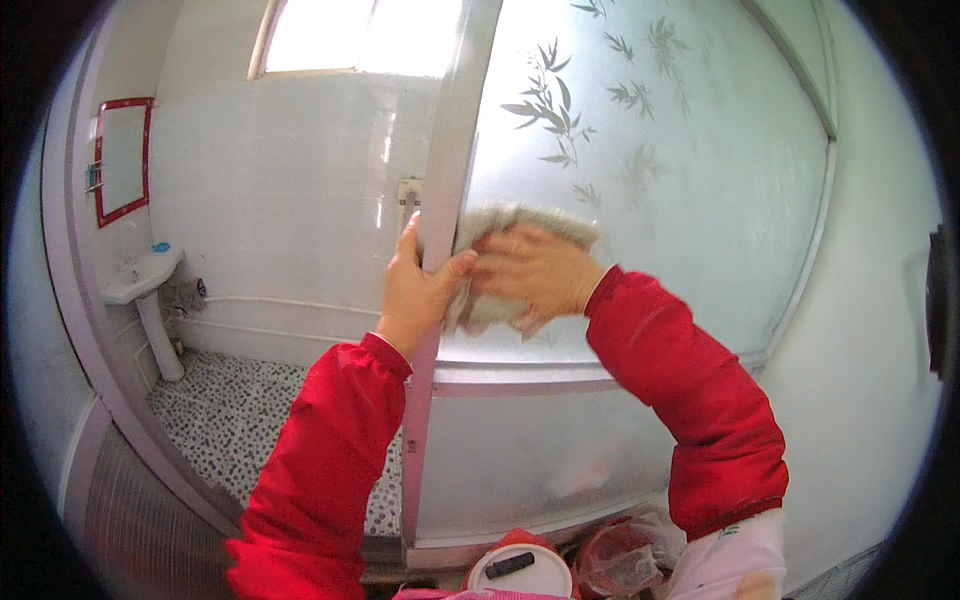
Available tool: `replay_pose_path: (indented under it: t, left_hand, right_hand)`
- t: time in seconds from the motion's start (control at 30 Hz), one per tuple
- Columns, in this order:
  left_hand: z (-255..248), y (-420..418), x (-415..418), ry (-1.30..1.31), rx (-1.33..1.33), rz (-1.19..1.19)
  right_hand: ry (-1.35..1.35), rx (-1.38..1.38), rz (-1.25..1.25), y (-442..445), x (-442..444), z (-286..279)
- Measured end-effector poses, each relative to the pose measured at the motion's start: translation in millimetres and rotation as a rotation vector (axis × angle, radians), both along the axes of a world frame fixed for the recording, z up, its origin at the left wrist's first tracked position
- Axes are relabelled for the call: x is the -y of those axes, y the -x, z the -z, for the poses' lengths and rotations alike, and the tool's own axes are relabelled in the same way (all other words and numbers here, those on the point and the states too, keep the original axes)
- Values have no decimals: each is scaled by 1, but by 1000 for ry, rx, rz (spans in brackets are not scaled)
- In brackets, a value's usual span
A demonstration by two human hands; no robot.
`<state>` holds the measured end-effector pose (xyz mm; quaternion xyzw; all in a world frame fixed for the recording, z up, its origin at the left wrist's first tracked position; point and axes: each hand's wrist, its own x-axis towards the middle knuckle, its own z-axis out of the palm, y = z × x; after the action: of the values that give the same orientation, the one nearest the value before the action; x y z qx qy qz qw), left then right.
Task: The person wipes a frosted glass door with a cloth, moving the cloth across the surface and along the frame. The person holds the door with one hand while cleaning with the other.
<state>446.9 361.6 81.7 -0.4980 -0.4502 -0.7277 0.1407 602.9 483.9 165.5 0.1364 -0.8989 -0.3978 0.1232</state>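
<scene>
A frosted glass sliding door (720, 247) with printed bamboo leaves stands before me, set in a metal frame. My left hand (420, 289) grips the upright edge (450, 165) of that frame, its thumb on the near side. Flat against the glass beside the frame, my right hand (536, 270) presses a pale cloth (495, 307). The cloth and fingers are blurred. Part of the cloth is hidden under the palm. Red sleeves cover both forearms.
Through the opening at left are a white pedestal washbasin (146, 277), a red-framed mirror (124, 161) and a pebble-patterned floor (225, 405). Below me sit a white-lidded red bucket (551, 566) bearing a black object (510, 565), and a clear plastic bag (622, 551).
</scene>
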Motion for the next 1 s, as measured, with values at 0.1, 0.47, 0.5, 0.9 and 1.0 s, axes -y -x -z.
replay_pose_path:
  t: [0.1,0.47,0.5,0.9,1.0]
  left_hand:
    - [1,3,1,4,43,30]
    - [0,-20,6,75,78,83]
    - [-1,-24,8,85,89,100]
    - [-4,-2,4,-22,45,56]
    - [-12,-6,7,39,42,29]
  right_hand:
    - [-58,-243,5,2,5,-58]
    - [121,-1288,-178,41,-15,-210]
    - [162,-1312,-86,45,-17,-212]
    - [32,-363,93,-24,-11,-2]
    - [30,-314,36,-56,-48,18]
